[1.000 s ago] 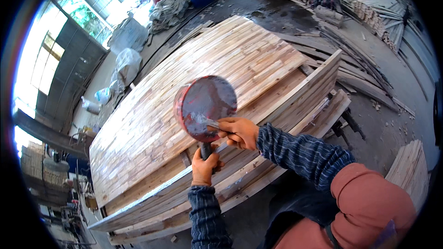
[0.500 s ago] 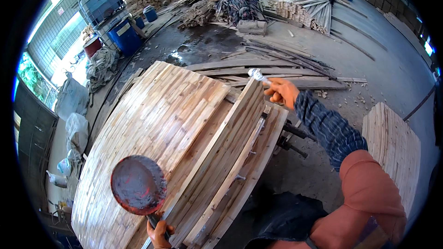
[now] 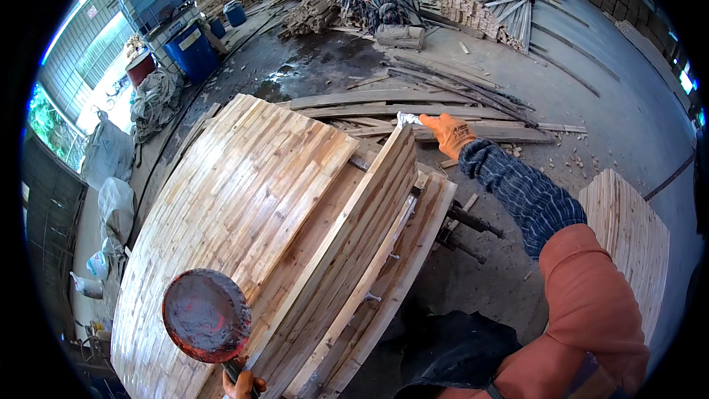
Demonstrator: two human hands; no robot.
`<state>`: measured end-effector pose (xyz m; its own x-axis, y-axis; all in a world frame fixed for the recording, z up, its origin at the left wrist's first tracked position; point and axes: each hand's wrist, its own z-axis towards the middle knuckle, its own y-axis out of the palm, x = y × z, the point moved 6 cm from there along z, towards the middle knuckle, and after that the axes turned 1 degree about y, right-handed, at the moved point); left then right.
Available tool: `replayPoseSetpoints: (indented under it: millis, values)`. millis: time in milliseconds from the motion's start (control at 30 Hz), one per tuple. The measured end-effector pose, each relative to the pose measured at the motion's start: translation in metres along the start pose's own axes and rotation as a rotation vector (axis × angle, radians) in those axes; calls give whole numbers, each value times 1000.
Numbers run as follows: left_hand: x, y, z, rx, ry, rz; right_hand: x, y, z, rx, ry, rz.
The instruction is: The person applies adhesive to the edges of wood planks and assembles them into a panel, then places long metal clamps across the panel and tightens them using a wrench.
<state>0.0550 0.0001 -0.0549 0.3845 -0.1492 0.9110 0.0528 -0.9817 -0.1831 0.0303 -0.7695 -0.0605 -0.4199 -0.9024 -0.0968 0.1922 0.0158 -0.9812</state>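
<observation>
My right hand (image 3: pixel 452 133), in an orange glove, reaches out to the far top corner of the upright wooden boards (image 3: pixel 384 199) and holds a small pale brush (image 3: pixel 408 118) against that corner. My left hand (image 3: pixel 242 384) shows only at the lower edge, gripping the handle of a round dark pan (image 3: pixel 207 315) stained red inside. The pan hovers over the near end of the big stack of glued wooden panels (image 3: pixel 229 192).
Loose planks (image 3: pixel 399 100) lie on the wet concrete beyond the stack. A smaller wooden panel (image 3: pixel 628 236) stands at right. Blue drums (image 3: pixel 193 52), sacks (image 3: pixel 111 155) and timber piles (image 3: pixel 487 7) line the far side. Metal clamp rods (image 3: pixel 473 225) stick out beside the boards.
My right hand left the pan and reached out with the brush to the far corner of the boards. The pan sank toward the lower left of the view.
</observation>
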Motion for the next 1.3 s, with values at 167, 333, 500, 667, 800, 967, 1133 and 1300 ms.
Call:
replayPoseSetpoints:
  millis: [167, 333, 500, 667, 800, 967, 1133, 1300]
  values:
    - [15, 14, -9, -31, 20, 45, 13, -3, 2, 13, 8, -69]
    - [22, 19, -12, -29, 39, 55, -7, -9, -19, -2, -51, -20]
    - [20, 16, -10, -54, 24, 82, -33, -13, -34, -18, -142, 79]
    - [26, 17, -16, -67, 54, 69, -81, -23, -57, -94, -303, 28]
    - [25, 21, -14, -78, 62, 43, -86, -40, -61, 57, -419, 263]
    - [29, 26, -19, -79, 90, 89, -83, -34, -58, 29, -344, 334]
    - [12, 8, -9, -68, 62, 56, -114, -48, -76, -9, -399, 374]
    - [12, 10, -9, -65, 16, 98, -95, -62, -55, 42, -398, 288]
